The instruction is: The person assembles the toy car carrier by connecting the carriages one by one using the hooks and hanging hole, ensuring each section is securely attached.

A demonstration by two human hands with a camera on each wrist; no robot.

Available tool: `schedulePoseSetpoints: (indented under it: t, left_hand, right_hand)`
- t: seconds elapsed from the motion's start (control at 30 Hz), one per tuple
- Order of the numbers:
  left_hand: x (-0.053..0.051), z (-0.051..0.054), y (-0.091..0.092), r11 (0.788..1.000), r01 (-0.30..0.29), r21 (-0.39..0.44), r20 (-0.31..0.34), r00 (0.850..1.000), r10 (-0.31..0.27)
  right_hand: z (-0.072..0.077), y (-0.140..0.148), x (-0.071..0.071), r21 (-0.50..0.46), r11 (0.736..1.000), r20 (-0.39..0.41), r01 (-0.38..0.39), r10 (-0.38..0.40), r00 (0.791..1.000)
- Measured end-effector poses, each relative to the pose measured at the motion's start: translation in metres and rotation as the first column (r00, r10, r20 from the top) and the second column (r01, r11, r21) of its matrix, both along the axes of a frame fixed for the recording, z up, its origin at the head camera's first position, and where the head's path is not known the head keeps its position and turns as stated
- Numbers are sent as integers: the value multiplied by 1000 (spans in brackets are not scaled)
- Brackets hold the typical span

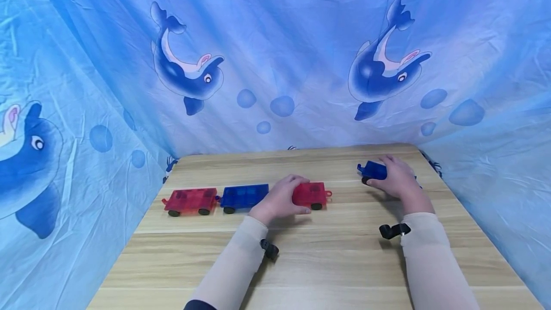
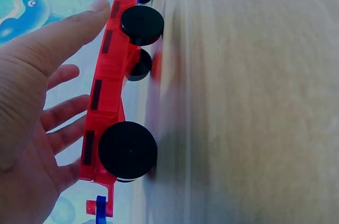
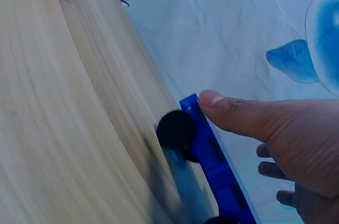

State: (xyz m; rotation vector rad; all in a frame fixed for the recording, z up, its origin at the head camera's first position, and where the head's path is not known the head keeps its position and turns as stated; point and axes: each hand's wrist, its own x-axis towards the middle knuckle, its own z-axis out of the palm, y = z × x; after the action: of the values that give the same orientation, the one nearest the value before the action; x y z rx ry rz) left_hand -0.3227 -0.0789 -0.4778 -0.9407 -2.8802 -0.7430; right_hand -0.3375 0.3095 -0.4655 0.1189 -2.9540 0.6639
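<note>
My left hand (image 1: 281,198) spans a red toy train car (image 1: 316,194), thumb on the near side and fingers on the far side. In the left wrist view this red car (image 2: 106,97) shows black wheels, and a blue coupling piece (image 2: 100,208) meets its lower hook. Farther right, my right hand (image 1: 398,178) holds a blue toy train car (image 1: 374,170) between thumb and fingers. The right wrist view shows my thumb against the top of that blue car (image 3: 212,155); whether its wheels touch the table cannot be told. A gap separates the two held cars.
Left of my left hand stand another blue car (image 1: 243,196) and a red car (image 1: 191,201), in line and linked or touching. They rest on a wooden table (image 1: 327,271). Blue dolphin-print curtains (image 1: 284,51) hang around its back and sides.
</note>
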Motion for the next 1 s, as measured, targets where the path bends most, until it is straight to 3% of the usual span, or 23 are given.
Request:
schedulePoseSetpoints:
  t: [0.2,0.6,1.0]
  left_hand:
    - [3,0,2,1000,-8,-15,31,999,8]
    - [3,-3,1,996,-58,-72,1,998,58]
    - [1,-11,2,997,-73,-36,-22,997,72]
  right_hand:
    - [-4,11,1,30,1000,50,3,-5,999]
    - [-14,19,2,-6,1000,112,12,-11,994]
    - [-14,18,4,6,1000,112,18,-19,994]
